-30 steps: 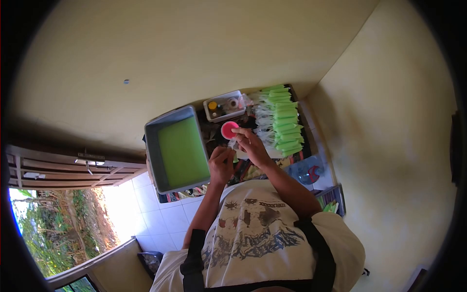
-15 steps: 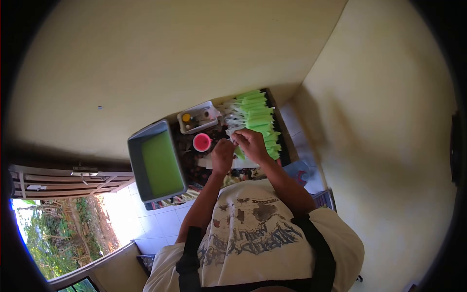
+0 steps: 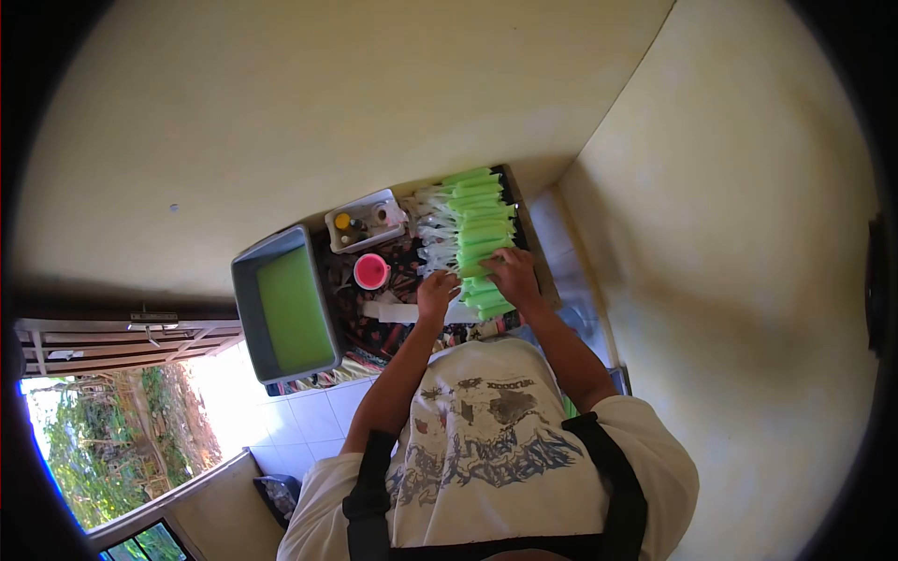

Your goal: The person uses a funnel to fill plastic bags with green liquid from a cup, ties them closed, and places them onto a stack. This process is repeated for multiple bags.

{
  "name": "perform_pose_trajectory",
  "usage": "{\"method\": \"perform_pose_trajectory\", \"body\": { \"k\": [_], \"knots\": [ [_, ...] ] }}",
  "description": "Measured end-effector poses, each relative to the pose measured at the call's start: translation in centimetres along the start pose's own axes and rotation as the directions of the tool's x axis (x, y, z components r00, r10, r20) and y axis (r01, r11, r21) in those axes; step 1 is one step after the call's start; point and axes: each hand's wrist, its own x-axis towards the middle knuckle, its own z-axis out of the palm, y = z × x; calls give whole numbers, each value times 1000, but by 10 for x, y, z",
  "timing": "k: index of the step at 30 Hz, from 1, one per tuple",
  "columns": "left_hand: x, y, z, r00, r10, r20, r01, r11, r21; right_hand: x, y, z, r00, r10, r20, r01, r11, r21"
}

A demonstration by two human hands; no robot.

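Note:
Long plastic bags [image 3: 486, 229] filled with green liquid lie side by side in a row, their clear twisted ends [image 3: 436, 229] pointing left. Over the near part of that row, my right hand [image 3: 514, 278] has its fingertips closed on one green-filled bag. Just left of the bags is my left hand [image 3: 437, 295], close to the clear ends, with its fingers apart and nothing visible in them. A pink cup or funnel [image 3: 371, 271] with a pale rim stands farther left. Green liquid fills much of a grey tub [image 3: 241, 299] at the table's left end.
Behind the pink cup is a white tray [image 3: 348, 245] holding a yellow-capped bottle and other small items. A white strip, perhaps stacked empty bags [image 3: 391, 311], lies at the near side. Dark patterned cloth [image 3: 402, 257] covers the table, which stands against a wall [image 3: 327, 112].
My hands were close together over a bag's clear end. Now they are apart: the right is down on the row of bags, the left beside it. The view has shifted slightly.

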Motion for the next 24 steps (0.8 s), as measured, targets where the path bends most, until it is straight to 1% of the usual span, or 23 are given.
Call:
{"method": "perform_pose_trajectory", "body": {
  "k": [1,4,5,7,8,11,12,14,17,18,19,20,21,22,23,24],
  "knots": [
    [-2,-2,-6,999,0,-40,1,1000,17,0,0,1,1000,2,-8,-2,1000,-8],
    [-11,-9,-27,995,66,-71,-54,987,154,-4,-7,-2,1000,4,-23,-4,1000,1],
    [-14,-11,-36,993,100,-68,-83,973,215,-6,-10,-6,1000,4,-26,-4,1000,6],
    [-21,-7,-53,985,165,-53,-138,933,334,-16,-13,-4,996,45,-82,-44,999,16],
    [-28,-9,-58,977,197,-77,-172,951,255,-22,-16,-3,992,67,-111,-65,998,22],
    [-51,18,-80,992,123,-14,-112,940,321,-39,-28,-1,976,130,-175,-122,991,56],
    [-57,20,-89,986,166,-4,-157,937,311,-42,-37,-2,979,122,-163,-113,992,63],
    [-71,34,-108,969,249,4,-230,890,394,-44,-64,-10,984,110,-139,-101,992,72],
    [-83,47,-143,922,387,5,-329,779,534,-41,-101,16,995,45,-85,-25,975,219],
    [-90,55,-153,899,439,9,-367,740,564,-31,-123,15,999,2,-44,9,969,247],
    [-94,59,-166,872,488,14,-400,698,594,-25,-138,26,999,-9,45,-6,950,312],
    [-97,62,-178,881,474,3,-368,682,632,-18,-153,36,991,-27,134,-26,927,374],
    [-102,67,-187,875,484,9,-382,680,626,-12,-165,46,974,-52,221,-50,900,432],
    [-107,74,-194,869,495,12,-395,679,619,-9,-170,66,970,-105,218,11,919,395],
    [-111,83,-203,861,508,17,-410,675,613,-7,-178,86,966,-73,249,-28,924,380],
    [-107,81,-216,814,577,64,-465,582,667,-4,-188,102,960,-38,278,-68,930,362]
  ]
}}
